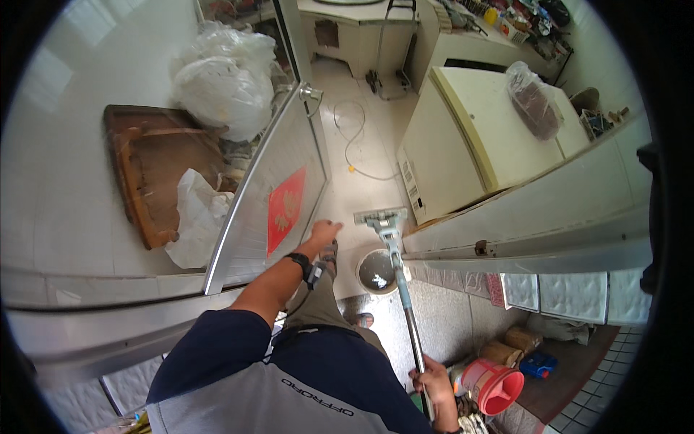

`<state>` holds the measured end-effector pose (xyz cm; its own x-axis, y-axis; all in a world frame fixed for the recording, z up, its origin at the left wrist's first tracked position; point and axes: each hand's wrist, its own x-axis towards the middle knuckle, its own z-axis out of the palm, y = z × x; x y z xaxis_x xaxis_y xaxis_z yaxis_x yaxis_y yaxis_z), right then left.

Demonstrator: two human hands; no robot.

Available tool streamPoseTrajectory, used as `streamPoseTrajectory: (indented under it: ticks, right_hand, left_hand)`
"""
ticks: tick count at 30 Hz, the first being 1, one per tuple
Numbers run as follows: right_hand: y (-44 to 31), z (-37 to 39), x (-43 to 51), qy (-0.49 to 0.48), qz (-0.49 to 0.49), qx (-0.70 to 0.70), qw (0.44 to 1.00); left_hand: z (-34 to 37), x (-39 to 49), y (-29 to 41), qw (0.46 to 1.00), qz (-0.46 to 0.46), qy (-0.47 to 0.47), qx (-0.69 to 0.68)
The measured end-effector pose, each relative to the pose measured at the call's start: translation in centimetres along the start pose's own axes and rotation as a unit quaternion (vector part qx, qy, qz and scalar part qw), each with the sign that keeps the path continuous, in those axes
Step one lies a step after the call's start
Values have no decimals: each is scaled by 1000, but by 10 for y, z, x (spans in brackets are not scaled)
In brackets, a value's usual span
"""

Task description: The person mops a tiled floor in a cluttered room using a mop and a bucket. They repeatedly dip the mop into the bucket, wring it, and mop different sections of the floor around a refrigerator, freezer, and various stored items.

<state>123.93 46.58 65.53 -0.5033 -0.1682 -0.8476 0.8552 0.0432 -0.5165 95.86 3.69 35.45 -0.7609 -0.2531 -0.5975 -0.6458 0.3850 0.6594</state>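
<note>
My right hand [435,388] is wrapped around the metal pole of a mop [415,336], low at the right of the view. The pole runs forward to a wide, flat mop head [381,216], held over the doorway floor. Below that head, partly behind the pole, stands a round bucket [359,271] with greyish water in it. My left hand [324,232] reaches forward with nothing in it, fingers apart. It is nearest to a metal-framed door [249,184] bearing a red paper decoration [286,210]. A strapped device [313,273] sits on the left wrist.
A pale refrigerator [466,135] stands beyond the doorway at right. A hose or cable [360,116] loops across the floor [374,195]. A folding trolley [398,49] leans farther back. A red bucket [490,386] and a blue container [538,363] are near my right hand.
</note>
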Motion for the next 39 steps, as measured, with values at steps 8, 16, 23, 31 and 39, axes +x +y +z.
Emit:
streamPoseTrajectory:
  ticks: [8,16,23,31,39]
  right_hand:
    - [-149,94,144,-18,26,-7,999]
    - [-262,125,237,-60,8,77,995]
    - [-343,109,305,-79,-40,69,994]
    - [-479,93,438,-84,-43,117,989]
    - [-620,58,577,-112,-36,110,987]
  left_hand:
    - [-60,73,13,980,-58,13,191]
    - [-65,98,96,976,-41,-96,191]
    - [-62,123,160,974,42,-82,205]
    - [-73,243,215,978,77,-157,110]
    - [-42,413,281,978,26,-114,173]
